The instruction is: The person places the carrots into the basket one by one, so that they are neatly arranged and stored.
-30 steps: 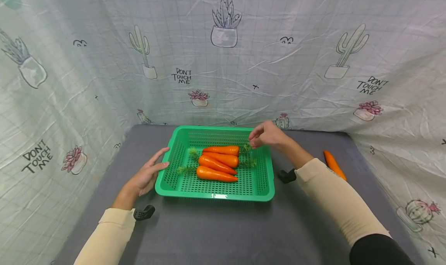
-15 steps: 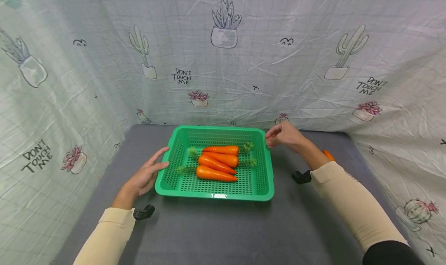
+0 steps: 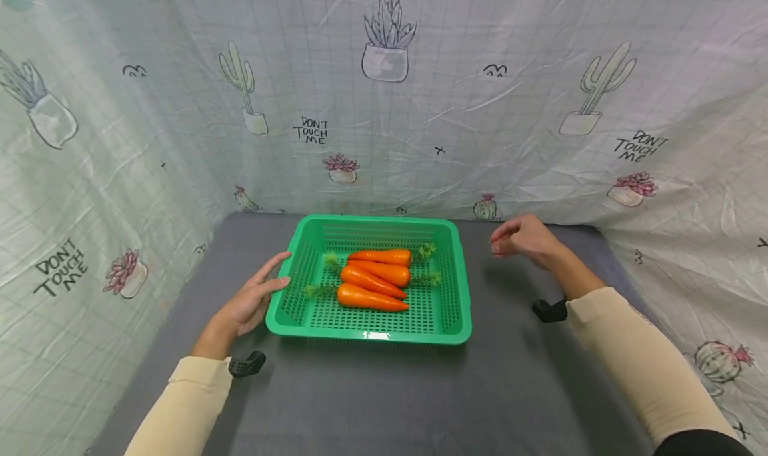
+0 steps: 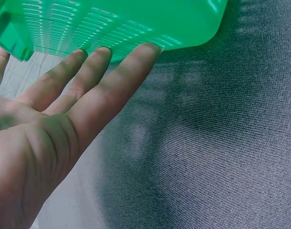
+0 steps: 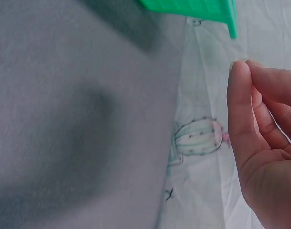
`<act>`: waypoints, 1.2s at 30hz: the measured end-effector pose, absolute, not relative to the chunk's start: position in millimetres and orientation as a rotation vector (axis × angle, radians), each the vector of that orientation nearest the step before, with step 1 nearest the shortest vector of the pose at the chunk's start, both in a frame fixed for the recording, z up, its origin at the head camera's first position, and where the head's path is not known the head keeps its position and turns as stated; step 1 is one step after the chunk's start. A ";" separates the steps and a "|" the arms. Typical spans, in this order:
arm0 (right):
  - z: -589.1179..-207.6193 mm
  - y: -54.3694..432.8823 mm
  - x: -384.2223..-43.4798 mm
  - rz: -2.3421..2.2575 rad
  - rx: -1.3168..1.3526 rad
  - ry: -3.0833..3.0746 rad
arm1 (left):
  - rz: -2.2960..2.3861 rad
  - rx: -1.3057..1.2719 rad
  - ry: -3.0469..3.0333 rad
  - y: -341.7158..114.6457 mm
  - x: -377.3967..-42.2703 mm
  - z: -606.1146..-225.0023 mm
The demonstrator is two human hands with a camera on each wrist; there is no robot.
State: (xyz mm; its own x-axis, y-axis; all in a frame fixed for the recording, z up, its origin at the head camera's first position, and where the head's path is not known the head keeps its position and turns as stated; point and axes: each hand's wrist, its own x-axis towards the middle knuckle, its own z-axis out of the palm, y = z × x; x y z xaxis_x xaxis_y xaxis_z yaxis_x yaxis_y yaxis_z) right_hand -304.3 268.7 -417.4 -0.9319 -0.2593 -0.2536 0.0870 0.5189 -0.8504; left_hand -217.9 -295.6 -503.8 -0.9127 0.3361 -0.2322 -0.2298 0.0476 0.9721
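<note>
Several orange carrots (image 3: pixel 371 298) with short green tops lie side by side in a green perforated plastic basket (image 3: pixel 312 335). At the basket's left end, my left hand (image 3: pixel 255 303) touches the outer wall and rim with extended fingers. Its fingertips (image 4: pixel 144 51) meet the green side in the left wrist view. My right hand (image 3: pixel 527 237) hovers above the table, to the right of the basket and apart from it. The right wrist view shows its thumb (image 5: pixel 240 95) and forefinger brought together at the tips, with nothing visible between them.
The basket rests on a grey cloth-covered table (image 3: pixel 360 403). Behind and at both sides hangs a pale curtain (image 3: pixel 420 109) printed with cacti and words. Black cameras sit at both wrists. My right forearm (image 3: pixel 636 356) crosses over the table's right side.
My right hand has moved away from above the basket's right end, out to the right. Its forearm now covers the loose carrot seen at the right earlier. The left hand stays in place.
</note>
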 end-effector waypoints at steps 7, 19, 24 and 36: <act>-419.5 291.1 -300.1 -1.366 -0.110 2.436 | 1.895 0.100 1.952 -296.3 -219.4 -503.6; -432.7 330.7 -295.0 -1.371 -0.005 2.434 | 1.939 0.080 1.893 -295.7 -219.6 -503.5; -434.9 345.5 -287.5 -1.364 0.016 2.455 | 1.901 0.079 1.947 -295.4 -219.6 -503.6; -454.8 387.3 -275.9 -1.357 0.072 2.482 | 1.890 0.081 1.961 -295.5 -219.6 -504.9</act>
State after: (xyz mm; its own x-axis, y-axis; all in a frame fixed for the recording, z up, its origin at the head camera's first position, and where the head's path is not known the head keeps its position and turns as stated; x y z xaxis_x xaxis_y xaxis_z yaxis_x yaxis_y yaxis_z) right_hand -275.9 387.3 -454.8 -0.9505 -0.1036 -0.2931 0.1907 0.5502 -0.8130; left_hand -219.6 -295.5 -504.9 -0.9126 0.3220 -0.2518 -0.2397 0.0773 0.9678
